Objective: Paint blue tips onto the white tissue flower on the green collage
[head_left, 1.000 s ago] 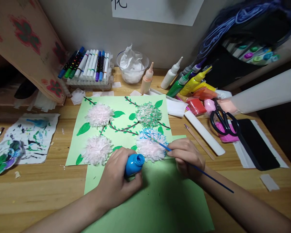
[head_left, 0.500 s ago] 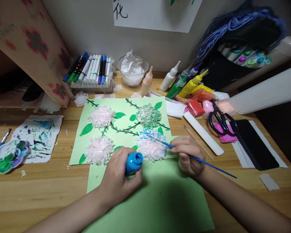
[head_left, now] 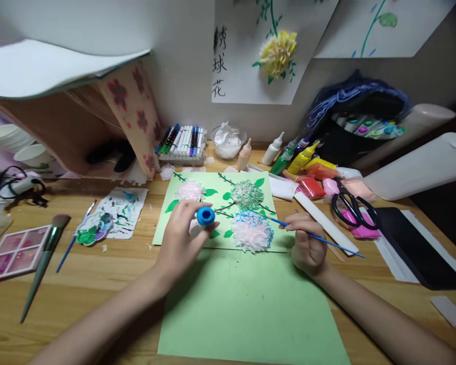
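Observation:
My left hand (head_left: 184, 238) is closed round a small uncapped blue paint bottle (head_left: 205, 217), its mouth facing me. In my right hand (head_left: 307, 241) is a thin blue paintbrush (head_left: 323, 239), held in a pinch. The brush tip reaches the top of a white-pink paper flower (head_left: 253, 235) with blue-dabbed petals along its upper and right edges. Above it sits a green-tinted paper flower (head_left: 247, 194), and to the left a plain pale pink one (head_left: 190, 190). My left hand mostly hides a fourth flower. All are on a light green sheet (head_left: 222, 247) with painted leaves and stems.
Paint bottles (head_left: 272, 149), markers (head_left: 182, 142) and a tissue bowl (head_left: 228, 147) line the back. Scissors (head_left: 351, 208) and a black phone (head_left: 418, 248) lie right. Left are a smeared palette (head_left: 93, 229), a makeup brush (head_left: 47, 258) and a painted box (head_left: 129, 116). Another green sheet (head_left: 251, 309) lies nearest me.
The view has tilted up and shifted left, bringing in the wall pictures, box top and makeup brush. Both hands keep hold of the bottle and paintbrush; the brush stays at the same flower's top.

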